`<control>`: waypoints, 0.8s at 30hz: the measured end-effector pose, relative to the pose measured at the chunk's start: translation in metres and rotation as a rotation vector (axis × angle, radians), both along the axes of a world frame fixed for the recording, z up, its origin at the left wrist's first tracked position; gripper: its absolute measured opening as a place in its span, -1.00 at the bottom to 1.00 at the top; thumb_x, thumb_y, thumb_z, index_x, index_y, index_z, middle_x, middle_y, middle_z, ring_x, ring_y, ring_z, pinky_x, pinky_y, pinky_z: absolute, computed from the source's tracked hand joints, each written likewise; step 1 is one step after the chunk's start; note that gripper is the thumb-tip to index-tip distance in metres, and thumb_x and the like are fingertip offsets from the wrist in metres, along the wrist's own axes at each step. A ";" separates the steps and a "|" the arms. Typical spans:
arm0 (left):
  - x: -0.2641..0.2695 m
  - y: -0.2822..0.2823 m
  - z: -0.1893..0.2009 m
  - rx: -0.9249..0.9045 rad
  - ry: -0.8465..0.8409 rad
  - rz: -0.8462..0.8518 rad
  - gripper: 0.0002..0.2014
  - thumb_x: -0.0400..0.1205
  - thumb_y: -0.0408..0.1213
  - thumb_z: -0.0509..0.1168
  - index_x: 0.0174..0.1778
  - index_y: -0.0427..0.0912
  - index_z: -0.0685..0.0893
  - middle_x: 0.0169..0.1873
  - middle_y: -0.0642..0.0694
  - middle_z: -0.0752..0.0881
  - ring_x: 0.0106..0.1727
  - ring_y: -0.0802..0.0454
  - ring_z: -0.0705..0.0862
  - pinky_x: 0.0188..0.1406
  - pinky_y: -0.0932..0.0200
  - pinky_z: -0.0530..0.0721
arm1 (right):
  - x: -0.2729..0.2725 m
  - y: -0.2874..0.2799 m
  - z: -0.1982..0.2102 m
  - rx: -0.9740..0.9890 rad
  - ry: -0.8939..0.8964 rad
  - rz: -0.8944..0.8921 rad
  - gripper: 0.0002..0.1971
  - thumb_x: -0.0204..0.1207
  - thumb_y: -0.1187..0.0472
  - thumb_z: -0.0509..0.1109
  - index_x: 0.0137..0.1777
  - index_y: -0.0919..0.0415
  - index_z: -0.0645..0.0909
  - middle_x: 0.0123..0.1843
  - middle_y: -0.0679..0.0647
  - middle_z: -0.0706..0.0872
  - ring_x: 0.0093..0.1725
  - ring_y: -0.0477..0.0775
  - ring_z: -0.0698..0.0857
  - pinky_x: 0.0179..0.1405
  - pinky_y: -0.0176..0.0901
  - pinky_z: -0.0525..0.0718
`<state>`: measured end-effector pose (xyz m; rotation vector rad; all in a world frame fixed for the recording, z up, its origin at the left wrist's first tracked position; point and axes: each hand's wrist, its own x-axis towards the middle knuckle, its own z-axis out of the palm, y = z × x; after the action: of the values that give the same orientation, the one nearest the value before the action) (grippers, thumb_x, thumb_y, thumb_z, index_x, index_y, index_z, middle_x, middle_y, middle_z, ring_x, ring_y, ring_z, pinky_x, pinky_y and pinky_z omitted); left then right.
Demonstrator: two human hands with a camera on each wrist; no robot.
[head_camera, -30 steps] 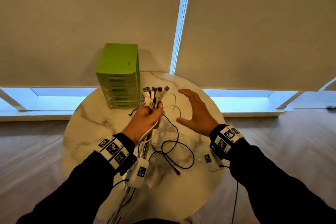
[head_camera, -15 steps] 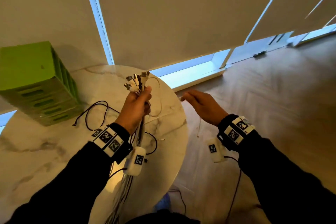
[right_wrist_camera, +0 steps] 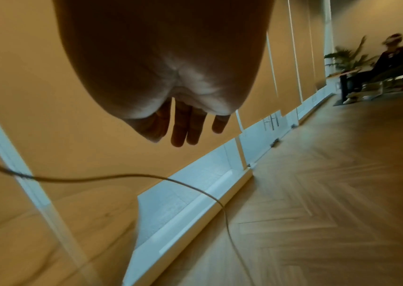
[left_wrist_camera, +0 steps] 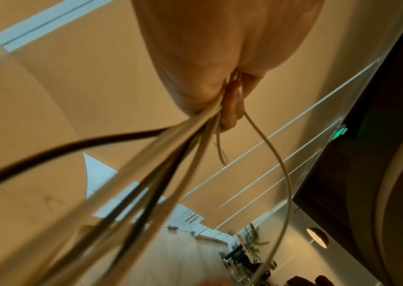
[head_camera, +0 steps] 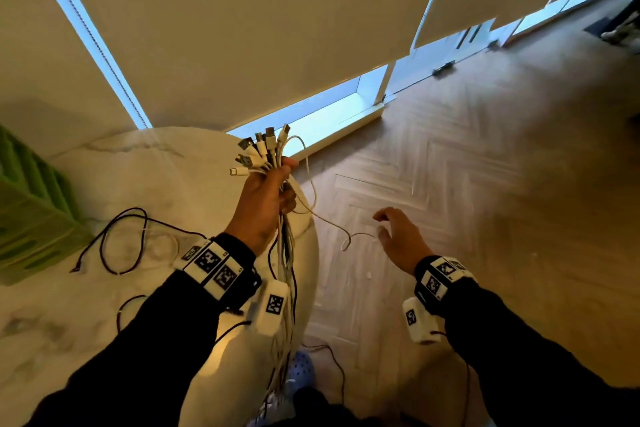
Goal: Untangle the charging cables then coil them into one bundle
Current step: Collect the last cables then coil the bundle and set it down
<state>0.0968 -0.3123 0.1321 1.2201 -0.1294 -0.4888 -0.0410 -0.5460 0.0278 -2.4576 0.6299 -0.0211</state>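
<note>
My left hand (head_camera: 268, 198) grips a bundle of white and dark charging cables (head_camera: 285, 253) above the table's right edge. Their plugs (head_camera: 263, 149) fan out above the fist, and the rest hangs down past my wrist. In the left wrist view the curled fingers (left_wrist_camera: 230, 104) clamp the strands (left_wrist_camera: 171, 154). One thin white cable (head_camera: 325, 218) loops out of the fist toward my right hand (head_camera: 396, 234), which hovers over the floor with relaxed fingers (right_wrist_camera: 185, 127) and holds nothing. That cable (right_wrist_camera: 195, 188) passes below them. A black cable (head_camera: 121, 239) lies loose on the table.
The round marble table (head_camera: 104, 305) fills the lower left, with a green drawer box (head_camera: 31, 211) at its left edge. Wooden herringbone floor (head_camera: 485, 184) lies to the right. Roller blinds and a low window sill (head_camera: 311, 121) run behind. Another person sits far off (right_wrist_camera: 388, 63).
The view has swung right. My right hand moved right and down, off the table and over the floor, and a white strand now trails toward it. The left hand keeps its grip.
</note>
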 end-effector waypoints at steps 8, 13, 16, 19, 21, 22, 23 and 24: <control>-0.019 -0.018 -0.007 0.107 -0.014 -0.134 -0.74 0.79 -0.27 0.22 0.00 0.00 0.83 -0.49 -0.10 0.44 -0.47 0.07 0.46 -0.51 0.26 0.48 | 0.048 0.060 0.098 0.850 -0.234 0.075 -0.62 0.81 0.08 0.11 0.59 -0.18 0.27 0.44 -0.05 0.60 0.26 0.03 0.75 0.29 0.02 0.72; -0.019 -0.013 -0.009 0.136 -0.085 -0.157 -0.72 0.77 -0.19 0.27 -0.15 0.08 0.86 -0.51 -0.09 0.48 -0.48 0.05 0.46 -0.44 0.16 0.45 | 0.059 0.068 0.129 0.719 -0.123 0.175 -0.45 0.71 0.02 0.33 0.64 -0.05 0.23 0.47 0.04 0.57 0.14 0.10 0.79 0.03 0.13 0.84; -0.011 -0.014 -0.009 0.102 -0.086 -0.104 -0.81 0.79 -0.23 0.24 0.15 -0.11 0.76 -0.45 0.14 0.67 -0.39 0.19 0.63 -0.34 0.24 0.58 | 0.055 0.073 0.130 0.615 0.015 0.322 -0.42 0.65 -0.12 0.36 0.60 -0.17 0.24 0.53 0.02 0.46 0.00 0.11 0.83 -0.21 0.02 0.86; 0.002 -0.013 -0.008 0.093 -0.087 -0.037 -0.80 0.77 -0.21 0.28 0.22 -0.10 0.76 -0.37 0.03 0.71 -0.31 0.11 0.67 -0.32 0.24 0.60 | 0.051 0.081 0.124 0.402 0.070 0.424 -0.41 0.64 -0.17 0.34 0.57 -0.01 0.27 0.40 0.02 0.62 -0.22 -0.04 0.85 -0.20 -0.20 0.79; 0.007 -0.012 -0.008 0.128 -0.139 -0.040 -0.81 0.76 -0.17 0.29 0.19 -0.06 0.78 -0.50 -0.08 0.41 -0.48 0.05 0.40 -0.47 0.20 0.42 | 0.051 0.086 0.119 0.296 0.015 0.457 -0.60 0.70 -0.08 0.31 0.43 0.05 0.41 0.11 -0.05 0.76 -0.31 -0.15 0.81 -0.19 -0.34 0.72; 0.011 -0.013 -0.009 0.132 -0.151 -0.037 -0.80 0.77 -0.16 0.28 0.19 -0.06 0.78 -0.50 -0.06 0.30 -0.51 0.06 0.30 -0.50 0.20 0.34 | 0.052 0.087 0.118 0.255 -0.043 0.478 -0.72 0.73 -0.01 0.28 0.35 0.09 0.47 -0.04 -0.08 0.76 -0.34 -0.20 0.77 -0.23 -0.41 0.67; 0.014 -0.014 -0.007 0.120 -0.146 -0.020 -0.79 0.78 -0.14 0.26 0.19 -0.07 0.76 -0.49 -0.03 0.26 -0.52 0.09 0.23 -0.52 0.20 0.27 | 0.053 0.086 0.118 0.204 -0.104 0.492 -0.79 0.76 0.04 0.24 0.27 0.12 0.51 -0.16 -0.10 0.74 -0.36 -0.26 0.72 -0.28 -0.48 0.61; 0.018 -0.014 -0.006 0.102 -0.127 0.014 -0.78 0.80 -0.12 0.22 0.18 -0.10 0.74 -0.46 -0.02 0.26 -0.53 0.11 0.20 -0.52 0.19 0.21 | 0.054 0.082 0.118 0.161 -0.160 0.485 -0.83 0.78 0.06 0.20 0.20 0.13 0.52 -0.23 -0.10 0.72 -0.37 -0.29 0.68 -0.33 -0.50 0.57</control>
<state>0.1153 -0.3261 0.1258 1.3511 -0.2060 -0.4100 0.0135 -0.4636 0.1460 -2.3591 -0.0405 0.0242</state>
